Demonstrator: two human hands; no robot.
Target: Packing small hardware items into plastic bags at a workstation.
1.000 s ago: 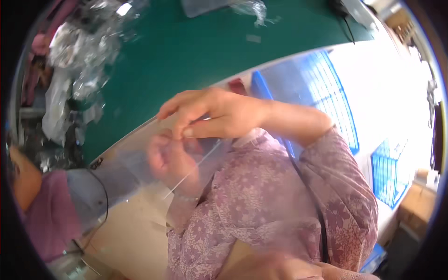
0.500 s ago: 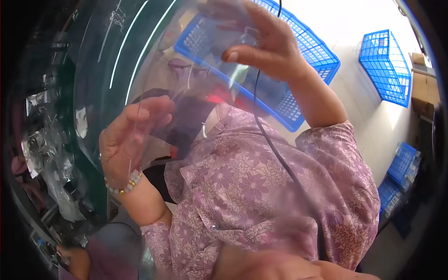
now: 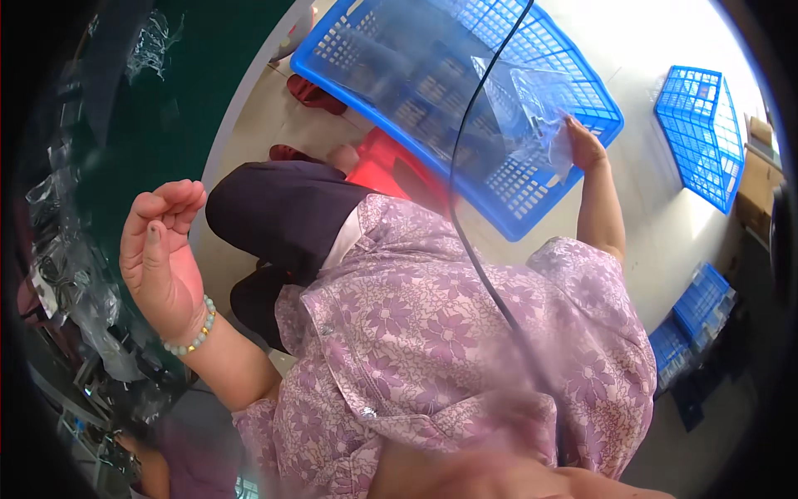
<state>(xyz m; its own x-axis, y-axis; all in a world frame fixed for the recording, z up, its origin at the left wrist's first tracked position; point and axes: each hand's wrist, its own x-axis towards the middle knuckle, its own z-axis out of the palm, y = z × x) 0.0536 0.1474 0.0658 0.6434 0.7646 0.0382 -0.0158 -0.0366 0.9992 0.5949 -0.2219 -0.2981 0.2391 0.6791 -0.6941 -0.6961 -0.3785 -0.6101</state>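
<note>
My left hand (image 3: pixel 166 254) is raised beside the green table surface, fingers loosely bent and thumb apart, with nothing in it. A bead bracelet (image 3: pixel 198 334) circles that wrist. Out to the right, my right hand (image 3: pixel 587 145) reaches over the large blue plastic crate (image 3: pixel 509 223). Its fingers are closed on the edge of a crinkled clear plastic sheet (image 3: pixel 525 106), which hangs over the crate's inside. Whether the sheet is a bag or a single film, I cannot tell.
The dark green tabletop (image 3: pixel 179 108) has clear plastic scraps (image 3: pixel 154 41) on it. A red stool (image 3: pixel 391 170) stands against the crate. Another blue crate (image 3: pixel 705 133) lies further right, near cardboard boxes (image 3: pixel 758 191). A black cable (image 3: pixel 455 166) hangs across the view. Another person's arm (image 3: pixel 154 474) shows lower left.
The clear plastic that spread between both hands close to the view is now over the blue crate in my right hand. My left hand has let go and moved left.
</note>
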